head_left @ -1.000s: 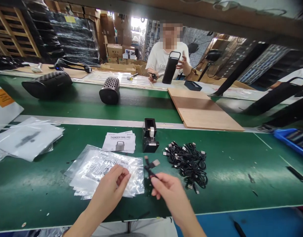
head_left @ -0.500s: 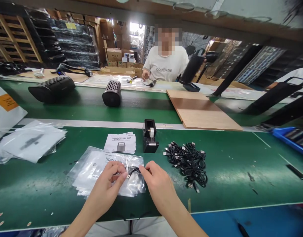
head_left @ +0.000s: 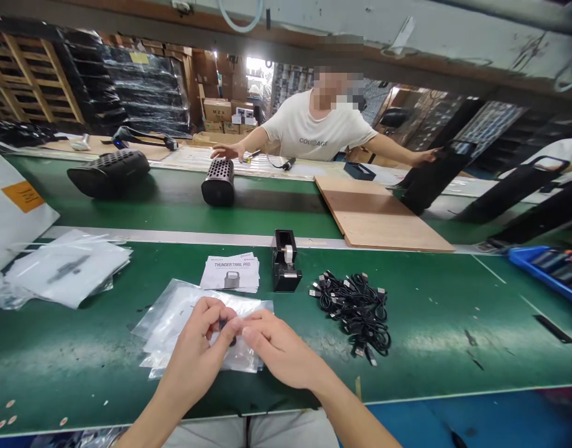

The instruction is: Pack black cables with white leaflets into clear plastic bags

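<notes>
Black parts of a USB cable (head_left: 233, 341) show between the fingers of my left hand (head_left: 206, 333), which is closed on it. My right hand (head_left: 272, 345) presses its thumb and fingertips together against the left fingertips; what lies between them is hidden. Both hands are over a stack of clear plastic bags (head_left: 167, 330) with white printed sheets inside. Just beyond, a pile of manuals (head_left: 230, 272) printed THUNDER TRAIL PRO lies beside a black tape dispenser (head_left: 286, 261). To the right of my hands sits a heap of black USB cables (head_left: 354, 314).
More filled bags (head_left: 66, 267) lie at left. Across the bench are black speakers (head_left: 109, 174), a smaller speaker (head_left: 219, 182) and a wooden board (head_left: 383, 214). A blue tray (head_left: 547, 274) stands at right. A co-worker (head_left: 318, 130) faces me, one hand at the small speaker.
My right hand has moved left to meet my left hand, and the cable is now mostly covered. The co-worker has spread both arms; a tall black speaker now stands right of the board.
</notes>
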Tool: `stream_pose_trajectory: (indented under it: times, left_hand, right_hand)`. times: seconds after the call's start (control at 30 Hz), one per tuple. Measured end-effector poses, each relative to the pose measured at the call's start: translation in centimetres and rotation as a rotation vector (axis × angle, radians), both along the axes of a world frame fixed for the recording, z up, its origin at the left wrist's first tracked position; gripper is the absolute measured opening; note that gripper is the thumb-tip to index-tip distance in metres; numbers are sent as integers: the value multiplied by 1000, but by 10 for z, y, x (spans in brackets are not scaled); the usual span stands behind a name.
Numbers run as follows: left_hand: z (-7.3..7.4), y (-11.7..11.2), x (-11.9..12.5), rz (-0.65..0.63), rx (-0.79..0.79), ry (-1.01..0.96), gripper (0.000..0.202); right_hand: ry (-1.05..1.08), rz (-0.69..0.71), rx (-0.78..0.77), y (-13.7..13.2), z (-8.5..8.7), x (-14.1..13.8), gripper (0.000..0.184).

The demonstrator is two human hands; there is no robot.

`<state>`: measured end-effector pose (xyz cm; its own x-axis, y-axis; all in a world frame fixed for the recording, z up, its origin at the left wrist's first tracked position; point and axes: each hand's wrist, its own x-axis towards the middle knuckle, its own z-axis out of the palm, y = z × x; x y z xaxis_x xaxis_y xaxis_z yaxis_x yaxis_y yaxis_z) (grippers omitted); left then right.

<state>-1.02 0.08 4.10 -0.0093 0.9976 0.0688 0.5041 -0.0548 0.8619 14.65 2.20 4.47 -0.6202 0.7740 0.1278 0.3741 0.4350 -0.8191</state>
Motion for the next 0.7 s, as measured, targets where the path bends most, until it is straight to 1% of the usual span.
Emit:
stream_pose_trajectory:
  times: [0.07, 0.13, 0.2, 0.27, 0.3, 0.37, 0.43, 0.5, 0.57, 0.6, 0.63, 0.7]
  left_hand:
    - [4, 1, -2, 32, 60, -51, 21]
    - [9, 2, -6, 76, 128, -138, 21]
    - [13, 5, -13, 158, 174, -251, 20]
    - [16, 7, -23, 252, 164, -383, 21]
    - [17, 8, -27, 279, 141, -450, 24]
    - [18, 10, -35, 255, 95, -576, 31]
    - [19, 11, -39, 141, 60, -684, 42]
    - [20, 11, -40, -31, -2, -786, 55]
    - [20, 9, -38, -201, -93, -874, 68]
    - [20, 9, -36, -254, -127, -901, 70]
    - [20, 8, -34, -275, -143, -909, 67]
    - [20, 6, -30, -227, -121, -850, 46]
  right_hand:
    - [26, 31, 16, 7, 6, -3, 26]
    - [-7, 56, 99, 20, 21, -10, 16]
    - [-37, 135, 202, 35, 46, -18, 15]
    - [-29, 234, 306, 50, 79, -25, 14]
    - [-40, 296, 342, 56, 96, -28, 14]
    - [-64, 457, 375, 63, 127, -30, 14]
    - [-76, 563, 394, 65, 147, -29, 12]
    - [-94, 593, 402, 63, 156, -26, 10]
    - [-138, 589, 376, 60, 156, -20, 9]
    - [-171, 585, 345, 59, 155, -17, 9]
    - [-203, 576, 313, 58, 153, -13, 10]
    - [-266, 543, 261, 56, 148, -5, 11]
